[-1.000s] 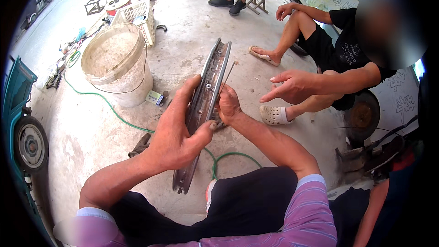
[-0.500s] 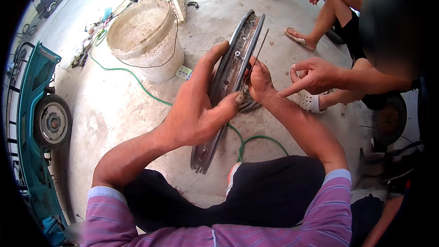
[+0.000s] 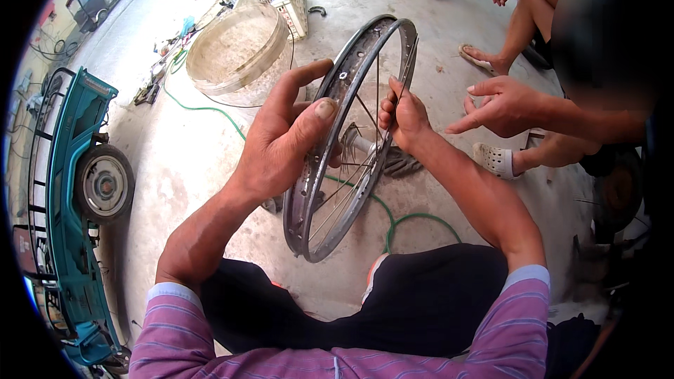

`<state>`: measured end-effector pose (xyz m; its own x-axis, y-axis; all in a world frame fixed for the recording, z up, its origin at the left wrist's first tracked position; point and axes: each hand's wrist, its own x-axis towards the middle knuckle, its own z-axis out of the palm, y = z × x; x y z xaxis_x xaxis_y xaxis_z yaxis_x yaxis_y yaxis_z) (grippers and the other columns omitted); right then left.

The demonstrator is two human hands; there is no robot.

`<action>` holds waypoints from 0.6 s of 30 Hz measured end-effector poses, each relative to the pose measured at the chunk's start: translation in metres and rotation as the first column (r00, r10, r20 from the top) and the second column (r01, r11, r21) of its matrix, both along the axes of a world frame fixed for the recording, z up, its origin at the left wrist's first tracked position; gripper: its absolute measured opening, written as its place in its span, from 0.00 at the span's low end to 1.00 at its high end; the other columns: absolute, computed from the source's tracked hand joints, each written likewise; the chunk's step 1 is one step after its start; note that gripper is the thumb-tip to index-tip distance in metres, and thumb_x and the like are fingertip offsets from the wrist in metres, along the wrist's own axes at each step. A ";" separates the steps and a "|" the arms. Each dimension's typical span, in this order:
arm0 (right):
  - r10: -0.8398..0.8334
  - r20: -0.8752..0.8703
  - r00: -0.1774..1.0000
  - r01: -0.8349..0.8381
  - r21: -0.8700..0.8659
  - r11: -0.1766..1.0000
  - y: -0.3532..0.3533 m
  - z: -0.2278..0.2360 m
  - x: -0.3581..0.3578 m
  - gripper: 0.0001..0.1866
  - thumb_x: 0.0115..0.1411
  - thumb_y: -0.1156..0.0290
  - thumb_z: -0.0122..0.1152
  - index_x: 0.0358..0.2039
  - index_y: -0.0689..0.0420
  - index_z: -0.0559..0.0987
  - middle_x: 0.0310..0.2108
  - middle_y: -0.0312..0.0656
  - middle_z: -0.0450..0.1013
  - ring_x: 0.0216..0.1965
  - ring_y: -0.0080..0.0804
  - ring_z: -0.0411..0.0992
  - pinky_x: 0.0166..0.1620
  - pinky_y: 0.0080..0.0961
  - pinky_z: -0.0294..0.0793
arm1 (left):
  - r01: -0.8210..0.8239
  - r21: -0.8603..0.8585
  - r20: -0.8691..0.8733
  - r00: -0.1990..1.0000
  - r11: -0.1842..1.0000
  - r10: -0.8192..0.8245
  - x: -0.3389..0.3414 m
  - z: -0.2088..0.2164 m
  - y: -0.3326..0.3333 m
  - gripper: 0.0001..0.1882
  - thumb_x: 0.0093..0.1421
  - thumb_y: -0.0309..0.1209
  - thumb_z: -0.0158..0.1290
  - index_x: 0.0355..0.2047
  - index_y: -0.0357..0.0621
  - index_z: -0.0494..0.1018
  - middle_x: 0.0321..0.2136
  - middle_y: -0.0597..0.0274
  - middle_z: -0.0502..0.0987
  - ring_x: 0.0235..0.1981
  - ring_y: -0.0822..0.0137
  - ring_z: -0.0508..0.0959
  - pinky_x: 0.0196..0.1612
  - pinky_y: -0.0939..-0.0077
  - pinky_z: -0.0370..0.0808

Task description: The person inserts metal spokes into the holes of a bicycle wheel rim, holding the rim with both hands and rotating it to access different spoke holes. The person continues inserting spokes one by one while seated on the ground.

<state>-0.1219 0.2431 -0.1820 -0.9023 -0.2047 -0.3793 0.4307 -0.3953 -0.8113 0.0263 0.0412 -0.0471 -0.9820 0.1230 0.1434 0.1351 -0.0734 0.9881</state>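
A bicycle wheel rim (image 3: 300, 200) stands tilted in front of me, its dark outer channel showing holes and some spoke ends. Inside the ring are a hub (image 3: 359, 143) and several thin spokes. My left hand (image 3: 281, 137) grips the rim's left side, thumb over the near edge and index finger stretched along the channel. My right hand (image 3: 408, 118) is closed, by the wheel's right side, with a thin spoke pinched between thumb and fingers and pointing upward. Its lower end is hidden. Close by, another person's hand (image 3: 502, 107) points a finger toward my right wrist.
A dirty white bucket (image 3: 219, 90) and a white plastic crate (image 3: 295, 10) stand at the far left. A green hose (image 3: 428, 214) curls over the concrete floor. A teal cart (image 3: 67, 189) is at left; people sit at right. Dark gloves (image 3: 402, 163) lie behind the wheel.
The wheel has turned from nearly edge-on, so its ring, hub and spokes show. My left hand has shifted slightly left along with it. The other person's pointing hand has moved right.
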 end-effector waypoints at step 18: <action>-0.008 -0.047 0.999 0.007 -0.019 1.000 0.008 0.034 0.018 0.23 0.68 0.51 0.56 0.22 0.47 0.61 0.15 0.29 0.55 0.14 0.20 0.52 0.18 0.22 0.49 | 0.234 0.160 0.149 0.955 0.959 -0.258 0.007 -0.009 0.010 0.32 0.74 0.53 0.37 0.61 0.37 0.66 0.27 0.61 0.77 0.22 0.71 0.78 0.24 0.78 0.76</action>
<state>-0.1043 0.2514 -0.1481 -0.9205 -0.2047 -0.3328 0.3895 -0.4136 -0.8230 0.0332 0.0507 -0.0556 -0.9351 0.3542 0.0135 -0.0698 -0.2215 0.9727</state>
